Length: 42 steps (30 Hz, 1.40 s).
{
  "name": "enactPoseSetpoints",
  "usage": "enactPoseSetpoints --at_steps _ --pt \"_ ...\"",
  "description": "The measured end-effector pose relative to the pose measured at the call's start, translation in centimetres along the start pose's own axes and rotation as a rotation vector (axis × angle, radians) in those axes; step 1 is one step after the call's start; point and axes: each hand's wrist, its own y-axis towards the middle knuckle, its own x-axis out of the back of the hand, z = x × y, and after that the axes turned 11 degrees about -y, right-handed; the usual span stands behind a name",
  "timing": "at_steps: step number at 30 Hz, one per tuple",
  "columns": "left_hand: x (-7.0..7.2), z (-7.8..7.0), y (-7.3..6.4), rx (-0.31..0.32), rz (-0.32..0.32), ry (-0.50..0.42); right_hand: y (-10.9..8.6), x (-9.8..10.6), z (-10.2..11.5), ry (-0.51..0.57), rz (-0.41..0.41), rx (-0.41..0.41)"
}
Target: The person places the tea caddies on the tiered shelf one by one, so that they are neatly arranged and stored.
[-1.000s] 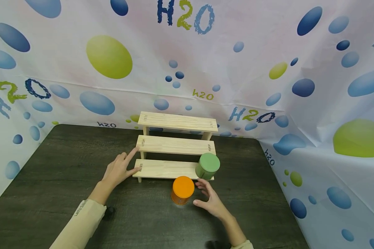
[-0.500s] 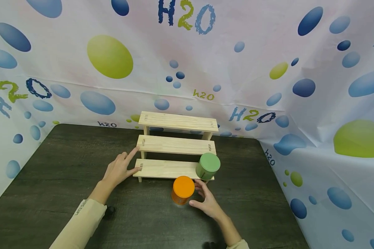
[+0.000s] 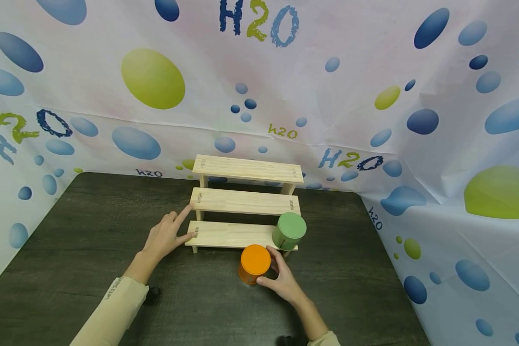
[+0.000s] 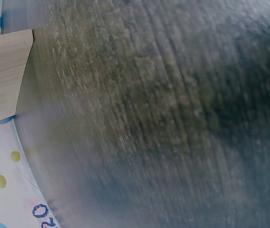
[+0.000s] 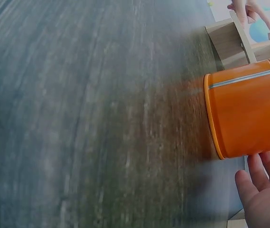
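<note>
Orange cylindrical canister beside the right hand, whose grip stands apart; one-sided pressure could topple it. Left hand: fingers spread.

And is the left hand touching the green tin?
Apart. The head view shows a stretch of bottom shelf between the left hand and the green tin.

A pale board and spotted cloth border the dark tabletop.
</note>
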Motion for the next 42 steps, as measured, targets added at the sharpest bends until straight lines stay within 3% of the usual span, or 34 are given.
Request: enactPoseSetpoints --at_steps 7,21,25,32,42 --pt "0.0 0.0 0.0 0.029 0.033 -0.001 0.2 -0.4 -0.3 -0.002 0.001 0.012" --pt "0.0 0.0 -0.1 0.012 0.003 0.006 0.6 -1.0 -1.4 0.012 -0.008 0.059" --pt "-0.1 0.0 -0.1 0.005 -0.009 0.008 0.7 -1.0 -0.9 0.013 -0.008 0.017" --pt "0.1 -0.1 -0.1 0.005 -0.005 0.001 0.2 -0.4 1.9 0.007 -0.004 0.003" --pt "0.1 -0.1 0.0 0.007 0.024 0.011 0.1 -0.2 2.4 0.004 -0.017 -0.013"
